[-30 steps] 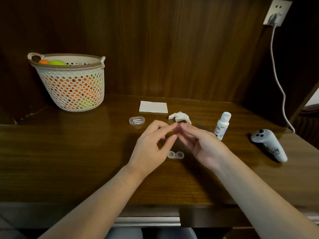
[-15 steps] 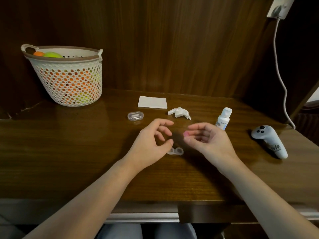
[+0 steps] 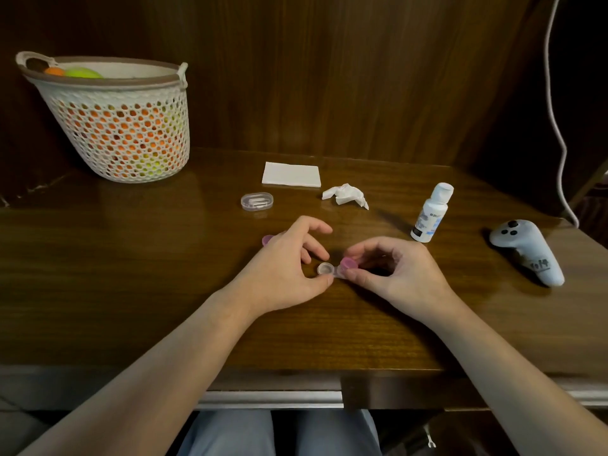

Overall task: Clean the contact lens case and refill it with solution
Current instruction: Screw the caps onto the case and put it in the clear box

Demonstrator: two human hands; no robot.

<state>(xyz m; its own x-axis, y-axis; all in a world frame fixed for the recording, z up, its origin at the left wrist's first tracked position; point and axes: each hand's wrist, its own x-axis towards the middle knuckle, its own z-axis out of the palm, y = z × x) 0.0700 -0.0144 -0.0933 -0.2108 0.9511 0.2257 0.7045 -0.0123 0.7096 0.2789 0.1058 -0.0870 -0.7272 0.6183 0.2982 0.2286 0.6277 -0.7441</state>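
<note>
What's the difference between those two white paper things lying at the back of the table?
The folded tissue lies flat as a neat rectangle; the crumpled tissue is scrunched into an uneven lump. The folded tissue looks smooth, the crumpled one creased and pointed. The folded tissue sits nearer the wall, the crumpled one nearer the solution bottle. Both are white, and neither hand touches them.
</note>
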